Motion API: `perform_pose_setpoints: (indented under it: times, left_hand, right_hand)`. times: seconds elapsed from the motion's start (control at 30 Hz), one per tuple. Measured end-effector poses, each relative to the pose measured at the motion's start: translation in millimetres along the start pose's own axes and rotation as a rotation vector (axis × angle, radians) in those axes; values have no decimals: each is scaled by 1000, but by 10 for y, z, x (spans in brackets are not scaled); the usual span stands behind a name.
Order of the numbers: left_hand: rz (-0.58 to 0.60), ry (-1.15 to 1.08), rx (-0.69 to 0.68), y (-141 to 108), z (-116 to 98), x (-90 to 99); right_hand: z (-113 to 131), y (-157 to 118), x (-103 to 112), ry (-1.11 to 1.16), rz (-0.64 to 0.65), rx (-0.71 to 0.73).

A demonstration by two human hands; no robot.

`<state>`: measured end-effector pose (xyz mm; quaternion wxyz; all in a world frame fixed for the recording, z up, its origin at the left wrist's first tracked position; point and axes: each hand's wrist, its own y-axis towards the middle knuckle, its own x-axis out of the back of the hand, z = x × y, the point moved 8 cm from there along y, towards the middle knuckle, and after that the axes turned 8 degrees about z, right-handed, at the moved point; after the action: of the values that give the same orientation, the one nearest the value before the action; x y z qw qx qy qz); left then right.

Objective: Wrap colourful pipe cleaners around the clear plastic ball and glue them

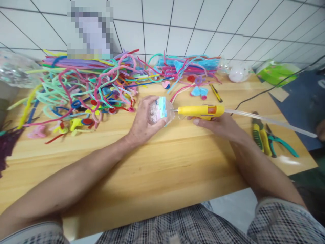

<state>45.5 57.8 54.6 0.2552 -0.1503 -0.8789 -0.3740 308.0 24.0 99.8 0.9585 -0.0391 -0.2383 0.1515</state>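
In the middle of the head view, my left hand is wrapped round a clear plastic ball with silvery bits inside and a shiny pastel strip on it. My right hand grips a yellow glue gun, pointed left. Its metal nozzle is at the ball's right side; whether it touches I cannot tell. A long translucent glue stick sticks out of the gun's back end. Pale and pink pipe cleaner stems run up behind the ball.
Tangled pipe cleaners cover the table's back left, with a blue bundle farther right. A blue bow and a yellow craft knife lie behind the gun. Pliers lie at right. A black cable crosses near a green package.
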Motion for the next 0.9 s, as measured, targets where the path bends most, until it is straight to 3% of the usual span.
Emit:
perform_pose_setpoints:
  times: [0.23, 0.6, 0.73, 0.9]
  left_hand:
    - [40, 14, 12, 12, -50, -1]
    - [31, 54, -33, 20, -121, 10]
    - [29, 42, -41, 19, -137, 13]
    - [49, 40, -29, 26, -136, 3]
  right_hand:
    - [-49, -44, 2, -18, -121, 17]
    - [-105, -64, -119, 26, -20, -20]
    - [-167, -78, -104, 5, -40, -60]
    - [-124, -69, -88, -10, -47, 61]
